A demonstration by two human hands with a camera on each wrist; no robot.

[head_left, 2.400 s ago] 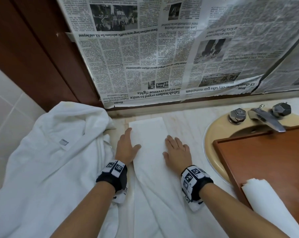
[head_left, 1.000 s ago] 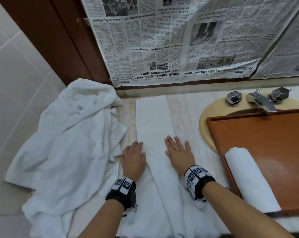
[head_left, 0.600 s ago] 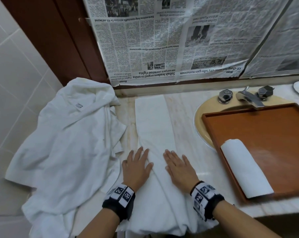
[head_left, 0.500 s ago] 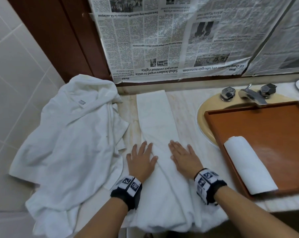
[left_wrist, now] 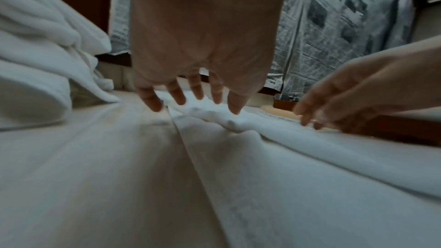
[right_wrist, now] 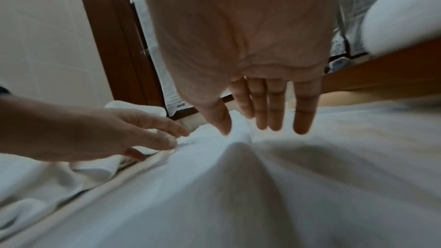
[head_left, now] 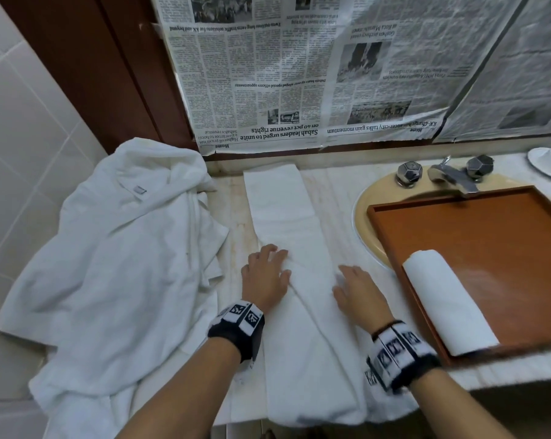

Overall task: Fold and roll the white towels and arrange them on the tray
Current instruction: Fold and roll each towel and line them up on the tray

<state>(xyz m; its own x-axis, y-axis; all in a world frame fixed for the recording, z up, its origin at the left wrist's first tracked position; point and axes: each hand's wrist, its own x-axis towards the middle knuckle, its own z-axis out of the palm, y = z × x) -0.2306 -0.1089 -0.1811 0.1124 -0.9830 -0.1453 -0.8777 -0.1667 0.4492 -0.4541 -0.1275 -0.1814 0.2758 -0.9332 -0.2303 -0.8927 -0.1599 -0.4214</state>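
- I see my right hand (right_wrist: 241,44) with fingers (right_wrist: 303,118) straight above the white towel (right_wrist: 238,195).
- My left hand (right_wrist: 107,131) reaches in, fingertips touching the towel.

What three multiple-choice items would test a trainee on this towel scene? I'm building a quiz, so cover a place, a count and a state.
1. Where does the tray sit?
A. On the floor
B. Over the sink
C. On the heap of towels

2. How many rolled towels lie on the tray?
A. One
B. Two
C. Three

3. How do the hands lie on the folded towel?
A. Clenched in fists
B. Pinching a corner
C. Fingers spread, gripping nothing

Answers: 1 B, the basin's rim shows along the tray's left edge. 2 A, a single rolled towel lies there. 3 C, left hand and right hand show straight fingers over the cloth.
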